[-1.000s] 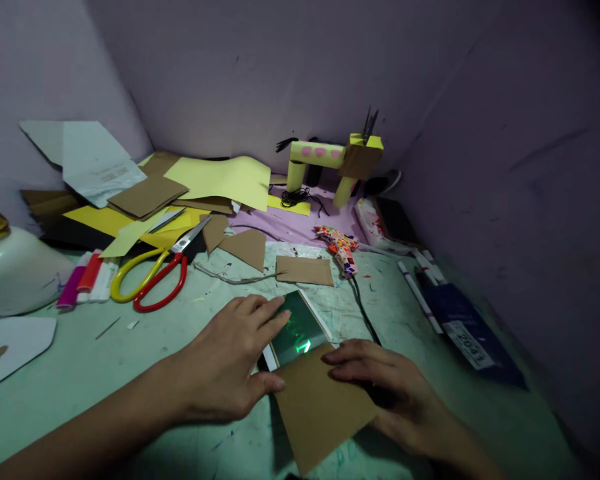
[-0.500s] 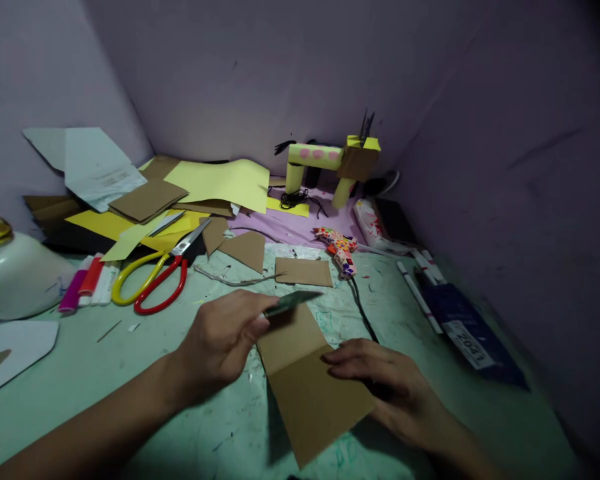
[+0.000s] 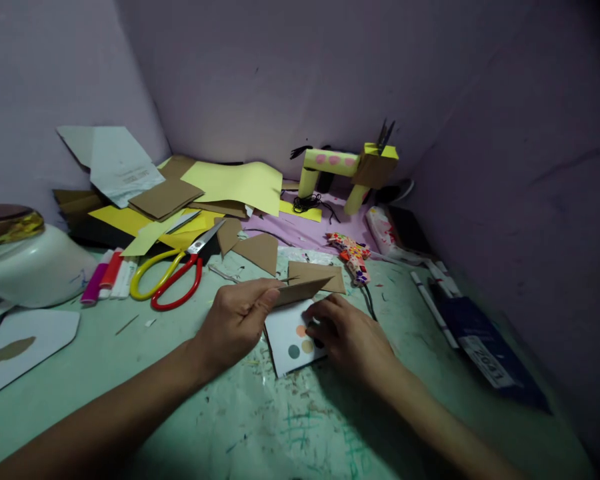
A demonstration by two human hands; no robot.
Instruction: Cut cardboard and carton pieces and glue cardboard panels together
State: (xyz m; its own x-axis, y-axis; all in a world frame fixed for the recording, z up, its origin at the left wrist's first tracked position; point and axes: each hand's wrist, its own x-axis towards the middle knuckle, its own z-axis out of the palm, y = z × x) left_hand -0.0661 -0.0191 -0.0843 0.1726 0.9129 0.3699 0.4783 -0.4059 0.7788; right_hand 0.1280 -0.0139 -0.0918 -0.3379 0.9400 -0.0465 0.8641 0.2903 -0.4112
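Observation:
My left hand (image 3: 245,317) pinches the brown cardboard piece (image 3: 303,291) by its left end, thumb on top, and holds it tilted just above the table. Under it lies a white cardboard face with coloured dots (image 3: 283,333); whether both are one folded sheet I cannot tell. Curled over the right side of the dotted face is my right hand (image 3: 353,337), its fingers bent against it and its thumb mostly hidden. Behind the hands a small cardboard rectangle (image 3: 325,275) lies flat, near a flower-patterned glue gun (image 3: 353,257).
Scissors (image 3: 185,267) with red and yellow handles, several markers (image 3: 111,275) and cut papers (image 3: 235,187) lie on the left. A giraffe-like paper model (image 3: 340,167) stands by the wall. White pens (image 3: 434,310) and a blue packet (image 3: 493,353) are at right.
The cardboard has been turned from its plain brown side, so the dotted white face now shows. My right hand has moved left and up, nearer my left hand. The view has shifted slightly left.

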